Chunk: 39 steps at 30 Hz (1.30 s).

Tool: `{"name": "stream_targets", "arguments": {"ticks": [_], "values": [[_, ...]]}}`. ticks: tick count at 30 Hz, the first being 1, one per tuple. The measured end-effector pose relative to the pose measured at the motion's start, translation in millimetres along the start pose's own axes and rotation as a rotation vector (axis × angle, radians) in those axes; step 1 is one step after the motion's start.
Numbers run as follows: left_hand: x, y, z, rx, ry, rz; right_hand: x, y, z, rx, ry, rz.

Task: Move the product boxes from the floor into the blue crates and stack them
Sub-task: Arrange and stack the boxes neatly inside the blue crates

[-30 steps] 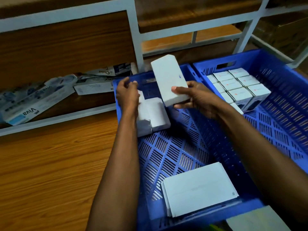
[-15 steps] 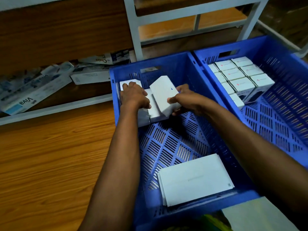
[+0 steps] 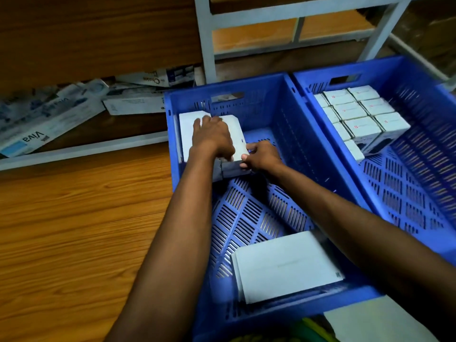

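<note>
Two blue crates stand side by side on the floor. In the far left corner of the left crate (image 3: 313, 154) lie white product boxes (image 3: 237, 134) packed together. My left hand (image 3: 212, 138) presses flat on top of them. My right hand (image 3: 262, 156) pinches the near right corner of the white box just laid there. A flat white box (image 3: 286, 265) lies at the near end of the same crate. The right crate (image 3: 419, 80) holds several small white boxes (image 3: 357, 114) stacked in rows at its far left.
The wooden floor (image 3: 74, 230) spreads to the left. A white metal rack (image 3: 207, 45) stands behind the crates, with printed cartons (image 3: 44, 124) lying under its low shelf at left. Another white box (image 3: 385, 322) lies at the bottom right edge.
My right hand brought the white box down from above the crate and laid it beside the boxes in the far left corner. My left hand stayed on those boxes.
</note>
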State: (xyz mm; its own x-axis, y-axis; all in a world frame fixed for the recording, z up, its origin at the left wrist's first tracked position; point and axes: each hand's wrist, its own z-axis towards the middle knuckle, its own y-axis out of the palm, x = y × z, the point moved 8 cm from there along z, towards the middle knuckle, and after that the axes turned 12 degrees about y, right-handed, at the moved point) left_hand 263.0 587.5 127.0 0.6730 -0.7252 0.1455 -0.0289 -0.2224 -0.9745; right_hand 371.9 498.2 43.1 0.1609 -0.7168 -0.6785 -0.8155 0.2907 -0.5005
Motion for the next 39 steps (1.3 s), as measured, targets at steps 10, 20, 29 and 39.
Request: {"name": "stream_targets", "arguments": {"ticks": [10,20,29,39], "values": [[34.4,-25.1,-18.8,0.32,0.178,-0.547,-35.7,-22.5,-86.4,-0.128,-0.163,-1.066],[52.1,-14.1,-22.6,0.195,0.226,-0.577,30.0,47.0,-182.5,-0.988,-0.085,-1.211],[22.7,-34.7,-27.4,0.431,0.038,-1.426,-39.0,-73.2,-90.5,-0.464,-0.146,-0.15],[44.7,-18.2,-7.9,0.272,-0.064,-1.798,-52.6,-98.5,-64.8,-0.212,-0.115,0.546]]}}
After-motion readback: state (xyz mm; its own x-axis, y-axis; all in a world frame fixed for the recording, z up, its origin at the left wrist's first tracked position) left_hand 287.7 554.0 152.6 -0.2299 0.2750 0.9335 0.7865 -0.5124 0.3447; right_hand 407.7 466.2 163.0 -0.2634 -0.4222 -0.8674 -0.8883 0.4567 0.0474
